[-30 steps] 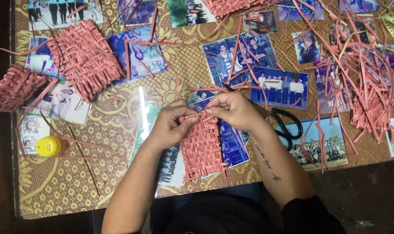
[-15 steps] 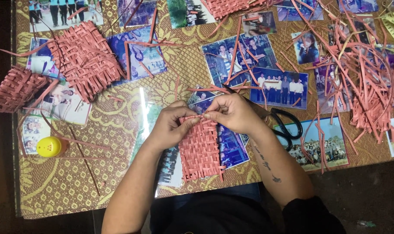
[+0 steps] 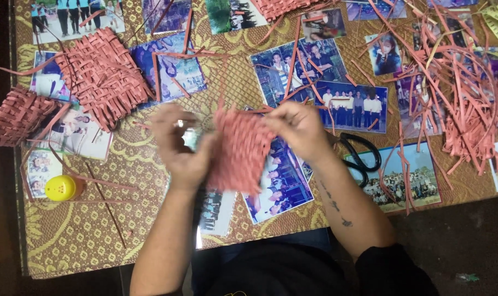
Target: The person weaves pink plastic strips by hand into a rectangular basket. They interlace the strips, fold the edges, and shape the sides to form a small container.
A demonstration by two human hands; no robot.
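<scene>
Both hands grip a pink woven strip panel point(image 3: 239, 149) at centre: left hand point(image 3: 182, 147) clenched on its nine-o'clock edge, right hand point(image 3: 297, 131) pinching its one-o'clock corner. Black scissors point(image 3: 361, 155) lie at three o'clock, yellow round cap point(image 3: 60, 187) at nine, finished woven mat point(image 3: 102, 75) at eleven, loose pink strips point(image 3: 462, 93) at two.

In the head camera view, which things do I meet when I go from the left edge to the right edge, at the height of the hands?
Small woven basket → yellow round cap → left hand → woven pink panel held by both hands → right hand → black scissors → pile of loose pink strips.
</scene>
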